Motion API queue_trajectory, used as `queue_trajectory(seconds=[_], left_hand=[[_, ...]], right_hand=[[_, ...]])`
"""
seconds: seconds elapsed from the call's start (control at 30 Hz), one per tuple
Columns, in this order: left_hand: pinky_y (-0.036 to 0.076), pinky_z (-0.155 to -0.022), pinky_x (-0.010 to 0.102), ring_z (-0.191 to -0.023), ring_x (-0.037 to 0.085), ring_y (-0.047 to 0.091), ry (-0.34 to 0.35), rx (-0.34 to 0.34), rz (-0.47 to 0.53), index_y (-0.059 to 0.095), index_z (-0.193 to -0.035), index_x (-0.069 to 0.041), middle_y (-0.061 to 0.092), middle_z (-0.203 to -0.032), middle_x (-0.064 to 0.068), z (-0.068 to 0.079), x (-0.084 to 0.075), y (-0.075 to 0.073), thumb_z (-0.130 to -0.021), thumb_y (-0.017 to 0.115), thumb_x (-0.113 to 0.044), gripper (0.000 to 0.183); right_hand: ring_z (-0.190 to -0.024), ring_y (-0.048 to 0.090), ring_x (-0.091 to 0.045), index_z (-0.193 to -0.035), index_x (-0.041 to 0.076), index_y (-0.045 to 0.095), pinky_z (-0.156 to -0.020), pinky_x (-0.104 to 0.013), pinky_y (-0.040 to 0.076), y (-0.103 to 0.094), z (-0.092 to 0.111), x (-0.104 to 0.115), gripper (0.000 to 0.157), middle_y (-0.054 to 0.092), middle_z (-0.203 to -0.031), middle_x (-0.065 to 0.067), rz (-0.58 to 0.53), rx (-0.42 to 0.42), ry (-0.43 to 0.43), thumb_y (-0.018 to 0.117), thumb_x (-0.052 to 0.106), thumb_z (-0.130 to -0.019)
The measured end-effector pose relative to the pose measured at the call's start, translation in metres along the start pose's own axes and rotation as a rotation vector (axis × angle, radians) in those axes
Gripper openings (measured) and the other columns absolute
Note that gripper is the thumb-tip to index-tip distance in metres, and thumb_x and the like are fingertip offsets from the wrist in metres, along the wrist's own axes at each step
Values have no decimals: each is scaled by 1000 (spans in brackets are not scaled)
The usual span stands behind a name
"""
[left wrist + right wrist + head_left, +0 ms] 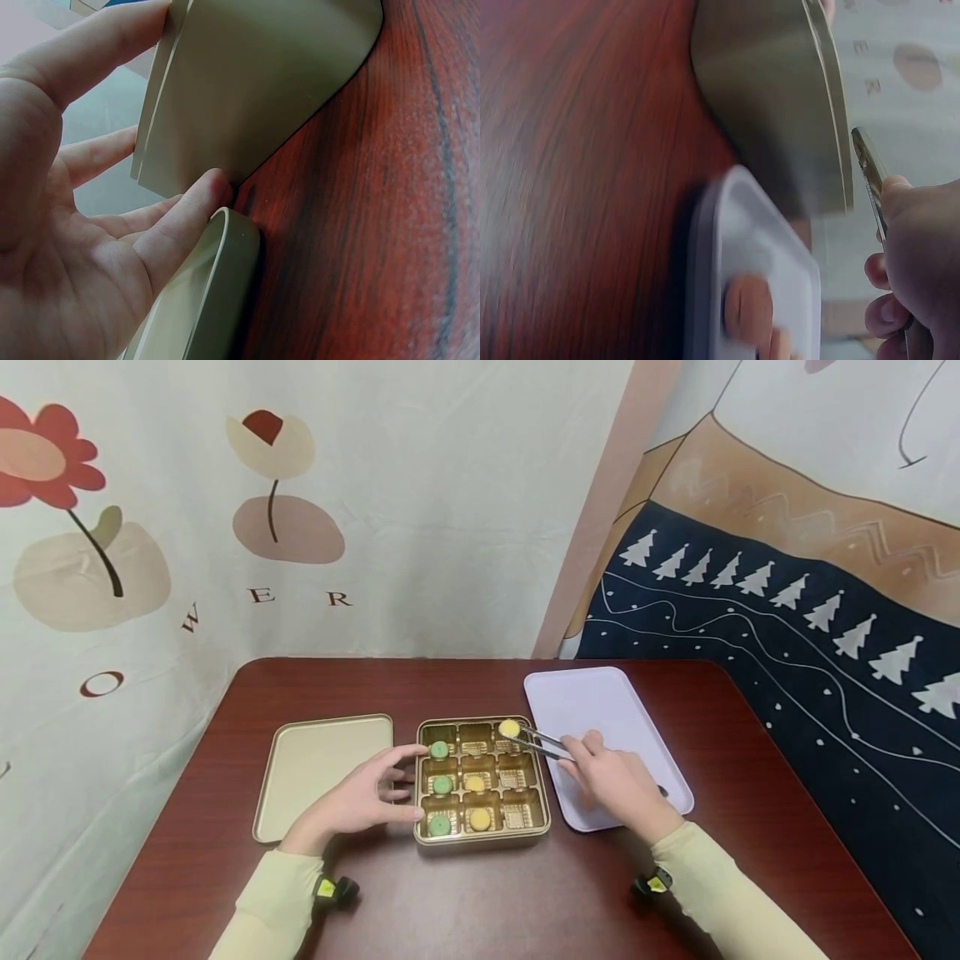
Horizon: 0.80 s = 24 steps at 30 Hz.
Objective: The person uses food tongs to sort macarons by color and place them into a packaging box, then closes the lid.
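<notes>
A gold tin (483,842) with a grid of square compartments stands mid-table. Round green pieces (439,825) lie down its left column, and yellow pieces (480,819) fill the middle and near cells of the centre column. With metal tongs (542,745), my right hand (611,781) holds another yellow piece (509,728) over the far right compartment. My left hand (367,797) spreads its fingers along the tin's left side; in the left wrist view the fingertips (214,184) touch the tin's wall (255,82).
Left of the tin lies a shallow gold lid (322,760), partly behind my left hand. A pale lilac tray (592,697) sits to the right under my right hand, with brown-orange round pieces (748,307) on it in the right wrist view. A curtain (420,610) hangs behind the table.
</notes>
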<state>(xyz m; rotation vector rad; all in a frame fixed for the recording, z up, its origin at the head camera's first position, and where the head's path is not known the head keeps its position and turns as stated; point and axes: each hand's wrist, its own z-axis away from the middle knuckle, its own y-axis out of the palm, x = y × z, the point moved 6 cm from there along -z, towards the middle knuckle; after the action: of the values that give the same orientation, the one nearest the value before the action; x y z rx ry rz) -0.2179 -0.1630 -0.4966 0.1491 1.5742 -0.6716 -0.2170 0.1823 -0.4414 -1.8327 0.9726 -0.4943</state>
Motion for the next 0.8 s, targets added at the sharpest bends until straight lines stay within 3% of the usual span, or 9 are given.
queue_trajectory(seconds=[0.2,0.33,0.53,0.8], left_hand=[[59,-105,45,-130,49,55,-5,10,3,42,-156,-7,41,-154,28,-1,0,2,-82,92,-16,90],[59,-106,47,-130,49,55,-13,15,10,41,-156,-7,41,-154,29,-1,-1,3,-83,91,-13,89],[59,-105,46,-130,49,55,-8,11,9,42,-156,-7,41,-154,28,-1,-1,2,-82,91,-13,89],[60,-104,42,-130,48,55,0,6,-1,41,-157,-6,41,-154,28,-1,0,0,-82,92,-17,90]], right_hand=[[-59,61,-26,-124,9,66,-39,-45,52,6,-13,23,33,68,-87,-6,18,-44,-76,65,35,-103],[-55,60,-24,-123,9,67,-42,-42,51,9,-16,29,33,68,-85,-4,27,-69,-101,63,35,-104],[-50,59,-22,-124,7,65,-40,-40,48,11,-18,30,35,67,-85,-5,14,-12,-88,69,33,-101],[-62,63,-24,-128,7,65,-42,-42,53,9,-20,30,37,69,-90,-7,-2,55,-43,68,33,-103]])
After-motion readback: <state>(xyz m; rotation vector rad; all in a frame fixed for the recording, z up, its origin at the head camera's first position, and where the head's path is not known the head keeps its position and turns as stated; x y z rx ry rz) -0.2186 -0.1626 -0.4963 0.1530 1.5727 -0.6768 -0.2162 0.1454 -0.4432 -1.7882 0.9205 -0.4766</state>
